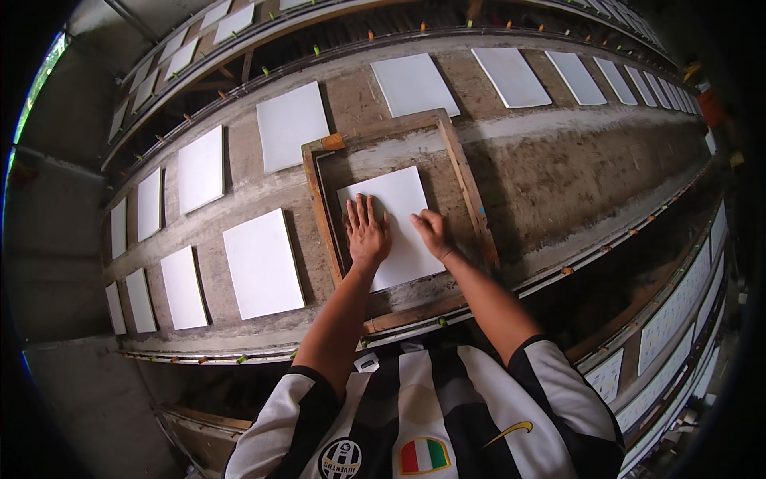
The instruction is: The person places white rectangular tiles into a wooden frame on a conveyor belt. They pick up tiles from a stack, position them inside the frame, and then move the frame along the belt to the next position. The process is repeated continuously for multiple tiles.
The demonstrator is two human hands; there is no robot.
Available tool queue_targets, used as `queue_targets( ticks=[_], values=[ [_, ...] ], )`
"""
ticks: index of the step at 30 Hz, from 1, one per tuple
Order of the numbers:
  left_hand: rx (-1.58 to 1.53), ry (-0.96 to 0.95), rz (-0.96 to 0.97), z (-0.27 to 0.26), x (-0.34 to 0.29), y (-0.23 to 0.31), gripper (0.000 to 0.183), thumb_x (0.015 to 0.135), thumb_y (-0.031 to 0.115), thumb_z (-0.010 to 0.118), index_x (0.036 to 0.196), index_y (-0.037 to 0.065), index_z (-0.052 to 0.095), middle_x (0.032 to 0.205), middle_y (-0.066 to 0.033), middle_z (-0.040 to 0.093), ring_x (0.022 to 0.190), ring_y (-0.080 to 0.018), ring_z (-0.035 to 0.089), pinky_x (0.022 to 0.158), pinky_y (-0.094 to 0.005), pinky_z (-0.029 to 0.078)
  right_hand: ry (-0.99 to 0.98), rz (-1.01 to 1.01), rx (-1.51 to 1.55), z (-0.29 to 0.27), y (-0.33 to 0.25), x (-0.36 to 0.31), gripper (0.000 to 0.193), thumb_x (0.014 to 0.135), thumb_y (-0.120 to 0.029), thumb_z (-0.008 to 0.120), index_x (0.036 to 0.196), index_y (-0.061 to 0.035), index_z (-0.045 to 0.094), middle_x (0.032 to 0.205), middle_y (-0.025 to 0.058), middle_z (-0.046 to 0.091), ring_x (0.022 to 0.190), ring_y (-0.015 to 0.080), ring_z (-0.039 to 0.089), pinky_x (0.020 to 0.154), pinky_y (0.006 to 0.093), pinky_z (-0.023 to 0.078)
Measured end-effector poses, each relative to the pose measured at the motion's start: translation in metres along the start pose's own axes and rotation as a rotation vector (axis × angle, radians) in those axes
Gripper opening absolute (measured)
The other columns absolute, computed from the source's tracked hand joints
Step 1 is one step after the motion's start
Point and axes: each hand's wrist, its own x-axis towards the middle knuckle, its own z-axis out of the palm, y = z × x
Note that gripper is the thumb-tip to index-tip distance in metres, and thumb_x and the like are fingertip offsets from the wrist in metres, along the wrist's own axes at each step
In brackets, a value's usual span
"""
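A white rectangular panel (403, 259) lies flat inside a wooden frame (471, 180) on the long table. My left hand (367, 231) rests palm down on the panel's left part, fingers stretched out. At the panel's right edge is my right hand (432, 233), its fingers curled in and meeting that edge. What is under those curled fingers is partly hidden. The frame surrounds the panel, with a gap of brown tabletop showing mainly at its far side. A piece of orange-brown tape (333, 142) sits on the frame's far left corner.
Several similar white panels, such as one at the left (264, 263) and one at the back (511, 77), lie in rows on the brown table (574, 180). Another rack (223, 72) stands behind. Printed sheets (674, 315) sit at the lower right. Small coloured pegs line the table edges.
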Motion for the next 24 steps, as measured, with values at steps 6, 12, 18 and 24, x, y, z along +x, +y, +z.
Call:
queue_targets(
  ticks=[6, 12, 18, 24],
  values=[
    [0.073, -0.076, -0.043, -0.047, -0.001, -0.002, 0.088, 0.089, 0.059, 0.063, 0.157, 0.01, 0.036, 0.165, -0.0236, 0.023, 0.156, -0.0417, 0.01, 0.125, -0.056, 0.003, 0.316, -0.044, -0.752, -0.086, -0.024, -0.02, 0.04, 0.09, -0.032, 0.076, 0.116, -0.0105, 0.054, 0.111, 0.0124, 0.061, 0.103, 0.0342, 0.063, 0.077, 0.0479, 0.052],
    [-0.131, 0.141, -0.319, -0.072, -0.064, -0.041, 0.081, 0.089, 0.049, 0.071, 0.151, 0.007, 0.04, 0.153, -0.0253, 0.04, 0.144, -0.0467, 0.034, 0.117, -0.0544, 0.031, 0.073, 0.453, -0.934, -0.114, -0.023, -0.049, 0.067, 0.094, -0.04, 0.069, 0.146, -0.0069, 0.041, 0.133, 0.0273, 0.056, 0.122, 0.0435, 0.059, 0.092, 0.0541, 0.053],
    [-0.18, 0.008, -0.407, -0.059, -0.092, -0.06, 0.069, 0.094, 0.041, 0.066, 0.144, 0.0, 0.042, 0.131, -0.0264, 0.059, 0.115, -0.0454, 0.061, 0.096, -0.0494, 0.05, -0.019, 0.448, -0.939, -0.11, -0.018, -0.043, 0.056, 0.1, -0.035, 0.06, 0.143, -0.0029, 0.046, 0.125, 0.0239, 0.064, 0.113, 0.0406, 0.065, 0.092, 0.0526, 0.054],
    [-0.243, 0.069, -0.383, -0.058, -0.093, -0.07, 0.058, 0.098, 0.036, 0.061, 0.141, 0.0, 0.044, 0.124, -0.0261, 0.062, 0.112, -0.0464, 0.062, 0.093, -0.052, 0.051, -0.021, 0.436, -0.947, -0.111, -0.032, -0.043, 0.046, 0.099, -0.033, 0.061, 0.133, -0.0028, 0.053, 0.116, 0.0214, 0.068, 0.11, 0.0389, 0.067, 0.09, 0.0504, 0.055]
  ],
)
